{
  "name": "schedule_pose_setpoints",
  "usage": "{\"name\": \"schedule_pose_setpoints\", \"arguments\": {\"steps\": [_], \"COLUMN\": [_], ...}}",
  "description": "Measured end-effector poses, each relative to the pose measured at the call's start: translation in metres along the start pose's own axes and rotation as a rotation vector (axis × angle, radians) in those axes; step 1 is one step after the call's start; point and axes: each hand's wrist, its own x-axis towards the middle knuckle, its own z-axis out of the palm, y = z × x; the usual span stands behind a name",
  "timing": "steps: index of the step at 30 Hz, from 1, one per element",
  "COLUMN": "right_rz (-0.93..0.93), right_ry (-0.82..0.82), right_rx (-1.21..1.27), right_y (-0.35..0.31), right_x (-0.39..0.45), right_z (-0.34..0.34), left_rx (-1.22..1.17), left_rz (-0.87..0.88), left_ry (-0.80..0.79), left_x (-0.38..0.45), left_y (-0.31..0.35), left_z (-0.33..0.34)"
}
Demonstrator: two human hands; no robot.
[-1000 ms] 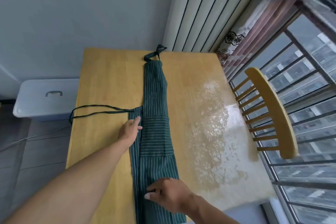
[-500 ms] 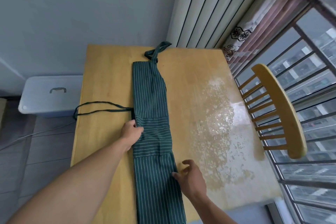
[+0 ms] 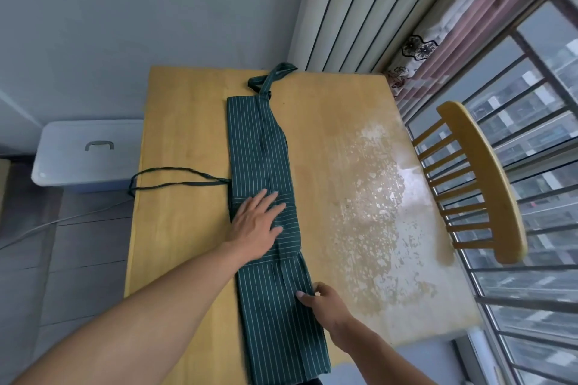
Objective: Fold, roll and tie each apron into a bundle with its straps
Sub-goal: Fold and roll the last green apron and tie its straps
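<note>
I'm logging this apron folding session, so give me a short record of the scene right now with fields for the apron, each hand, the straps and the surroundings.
apron: green striped apron, folded into a long narrow strip lengthwise on the wooden table
left hand: left hand lies flat on the strip's middle, fingers straight
right hand: right hand pinches the strip's right edge
straps: waist straps trail left over the table edge; neck loop at the far end
surroundings: storage box left, wooden chair right
</note>
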Motion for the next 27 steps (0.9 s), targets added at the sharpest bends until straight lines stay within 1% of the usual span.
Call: {"name": "schedule_pose_setpoints", "arguments": {"steps": [1, 2, 4, 5, 7, 8, 11, 13, 15, 18, 19, 21, 22, 24, 26, 27], "right_rz": [0.017, 0.033, 0.041, 0.045, 0.053, 0.052, 0.035, 0.048, 0.053, 0.115, 0.138, 0.108, 0.094, 0.062, -0.056, -0.156], "right_ry": [0.003, 0.004, 0.026, 0.046, 0.087, 0.09, 0.115, 0.129, 0.055, -0.168, -0.237, -0.282, -0.255, -0.181, -0.097, -0.099], "right_rx": [0.026, 0.033, 0.008, -0.014, -0.056, -0.058, -0.086, -0.077, -0.039, 0.021, 0.041, 0.154, 0.254, 0.41, 0.439, 0.429], "right_y": [0.006, 0.015, 0.038, 0.054, 0.084, 0.089, 0.075, 0.08, 0.088, 0.095, 0.098, 0.101, 0.104, 0.098, 0.083, 0.075], "right_x": [-0.001, -0.002, 0.001, 0.006, 0.014, 0.013, -0.008, -0.01, -0.012, -0.023, -0.029, -0.034, -0.034, -0.047, -0.067, -0.08], "right_z": [0.0, 0.001, 0.003, 0.005, 0.008, 0.01, 0.014, 0.012, 0.008, 0.002, 0.001, -0.002, -0.003, -0.01, -0.017, -0.021], "left_rx": [0.045, 0.078, 0.093, 0.094, 0.098, 0.094, 0.036, 0.016, 0.006, 0.119, 0.177, 0.239, 0.252, 0.236, 0.107, 0.012], "left_rz": [0.019, -0.006, -0.118, -0.163, -0.199, -0.207, -0.227, -0.218, -0.157, 0.01, 0.065, 0.144, 0.149, 0.091, 0.035, 0.005], "left_ry": [-0.122, -0.21, -0.308, -0.332, -0.335, -0.326, -0.329, -0.325, -0.266, -0.148, -0.151, -0.205, -0.236, -0.259, -0.267, -0.295], "left_x": [0.008, 0.015, 0.029, 0.033, 0.039, 0.041, 0.046, 0.049, 0.04, 0.009, -0.007, -0.041, -0.055, -0.087, -0.103, -0.111], "left_y": [0.004, 0.008, 0.008, 0.009, 0.01, 0.01, 0.011, 0.009, 0.006, 0.001, 0.003, 0.008, 0.011, 0.019, 0.028, 0.033], "left_z": [0.004, 0.006, 0.014, 0.02, 0.031, 0.033, 0.035, 0.034, 0.035, 0.048, 0.054, 0.072, 0.084, 0.094, 0.096, 0.094]}}
